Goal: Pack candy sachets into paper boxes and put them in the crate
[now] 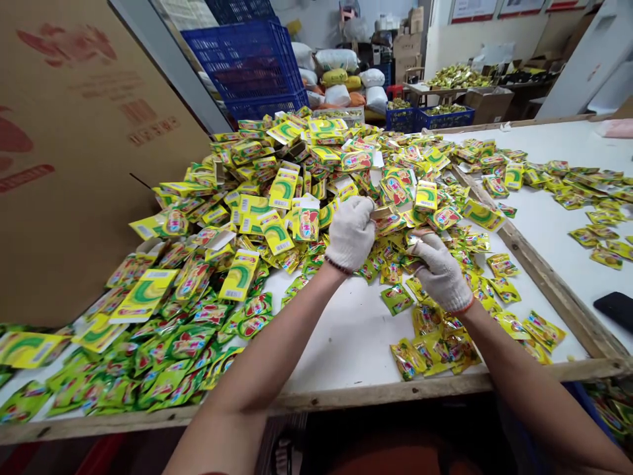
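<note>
My gloved left hand (350, 234) and right hand (442, 272) work close together over a heap of flat yellow-green cartons (240, 274) and small foil sachets (395, 191). Both hands wear white knit gloves. The left fingertips pinch the edge of a flat yellow carton (382, 212). My right fingers close on a foil sachet (414, 239), partly hidden by the glove. Below my hands, loose sachets (435, 346) lie on the white table (346, 343). A thick sachet layer (163, 356) covers the table's left side.
A wooden rail (554, 284) runs along the table's right side, and beyond it more sachets lie on a white table (568, 148). A black phone (616, 310) sits at the right. A cardboard sheet (84, 132) stands at the left; blue crates (242, 66) and sacks (341, 72) stand behind.
</note>
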{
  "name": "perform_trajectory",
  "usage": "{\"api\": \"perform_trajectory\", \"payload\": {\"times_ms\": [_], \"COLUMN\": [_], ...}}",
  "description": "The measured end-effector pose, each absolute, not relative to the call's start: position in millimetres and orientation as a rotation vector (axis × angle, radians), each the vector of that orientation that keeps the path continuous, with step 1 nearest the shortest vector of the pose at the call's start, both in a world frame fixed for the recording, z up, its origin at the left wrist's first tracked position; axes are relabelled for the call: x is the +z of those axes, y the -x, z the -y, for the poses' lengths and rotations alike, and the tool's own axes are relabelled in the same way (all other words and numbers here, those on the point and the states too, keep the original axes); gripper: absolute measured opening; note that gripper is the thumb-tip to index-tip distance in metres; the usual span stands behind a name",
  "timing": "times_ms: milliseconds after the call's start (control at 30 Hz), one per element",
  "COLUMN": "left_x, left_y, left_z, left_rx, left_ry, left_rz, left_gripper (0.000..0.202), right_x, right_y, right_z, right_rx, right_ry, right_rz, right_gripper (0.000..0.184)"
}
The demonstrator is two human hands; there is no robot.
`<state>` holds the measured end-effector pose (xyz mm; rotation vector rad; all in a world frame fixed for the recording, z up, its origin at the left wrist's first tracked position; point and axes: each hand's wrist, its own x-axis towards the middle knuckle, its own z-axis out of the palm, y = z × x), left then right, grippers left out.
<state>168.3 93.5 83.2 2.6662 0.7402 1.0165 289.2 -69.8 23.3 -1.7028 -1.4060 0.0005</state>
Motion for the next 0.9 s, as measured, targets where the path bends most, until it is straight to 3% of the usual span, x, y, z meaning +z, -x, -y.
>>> {"api": "perform_trajectory", "payload": {"times_ms": [200,233,333,400,533,633,800,900], "left_x": [72,62,28,12,6,8,-3,-6], "left_y": [-118,-116,-119,-122,-114,-104,-101,-102], "left_z": [-41,-36,-27,-26,-35,-43,-39,-34], "left_rx": [0.977,0.981,0.859,0.75,0.756,0.678,0.435,0.367], "left_ry": [-2.227,-2.047,-1.632,-1.576,-1.694,-2.031,-2.58,-2.686], "left_rz": [-0.573,-0.605,-0.636,-0.706,-0.964,-1.119,-1.033,-0.968], "left_gripper": [0.012,0.016,0.054,0.061,0.047,0.046,0.048,0.042], "right_x": [25,21,5,-1,6,20,28,26], "right_y": [-283,-277,-257,-245,-241,-253,-268,-272], "right_z": [75,73,64,60,62,70,75,72], "right_rx": [0.157,0.182,0.228,0.29,0.463,0.511,0.267,0.357], "right_ry": [1.55,1.56,1.649,1.655,1.517,1.588,1.708,1.791], "right_rz": [1.787,1.787,1.698,1.705,1.84,1.575,1.22,1.299], "right_gripper": [0.03,0.032,0.033,0.029,0.021,0.011,0.018,0.019]}}
